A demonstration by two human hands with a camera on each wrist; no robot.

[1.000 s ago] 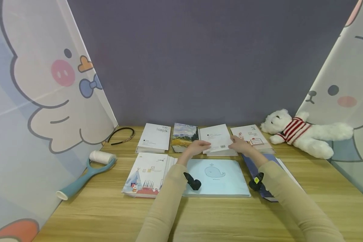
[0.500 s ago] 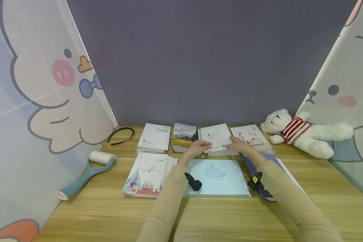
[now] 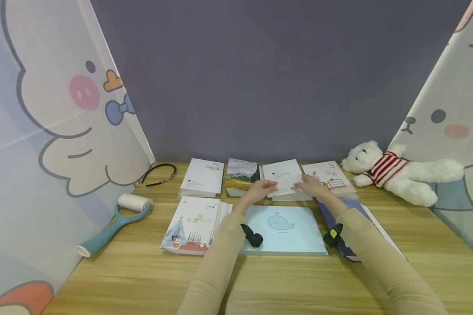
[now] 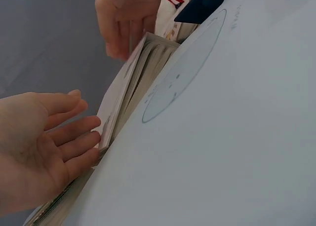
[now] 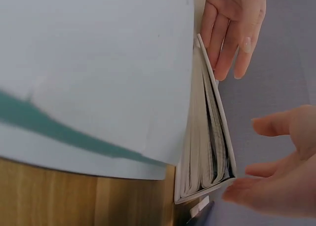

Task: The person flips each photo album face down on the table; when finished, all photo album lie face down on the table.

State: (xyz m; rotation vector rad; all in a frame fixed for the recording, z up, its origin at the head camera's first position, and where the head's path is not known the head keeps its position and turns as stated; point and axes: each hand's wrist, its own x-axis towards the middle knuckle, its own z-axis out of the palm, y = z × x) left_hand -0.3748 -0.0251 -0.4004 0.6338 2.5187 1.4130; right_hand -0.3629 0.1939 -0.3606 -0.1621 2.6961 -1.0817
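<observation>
A white photo album (image 3: pixel 284 175) with a thick stack of pages lies in the back row, its cover slightly skewed over the pages. My left hand (image 3: pixel 262 190) rests at its left side, fingertips right at the cover's edge; in the left wrist view its fingers are spread and loosely bent. On the opposite side is my right hand (image 3: pixel 313 187), fingertips at the album's right corner. The right wrist view has this right hand (image 5: pixel 281 167) with thumb held apart from relaxed fingers, beside the page block (image 5: pixel 202 137). Neither hand curls around the album.
A light-blue whale-print album (image 3: pixel 284 232) lies nearest below, a dark blue book (image 3: pixel 348 238) to its right, a tent-print album (image 3: pixel 193 227) to its left. Other albums flank the row. A plush bear (image 3: pixel 398 173), headband (image 3: pixel 157 175) and lint roller (image 3: pixel 114 227) sit at the sides.
The white photo album has shifted a little to the right against its neighbours. My right hand's fingertips have slid slightly left across its cover. The head view has tilted slightly.
</observation>
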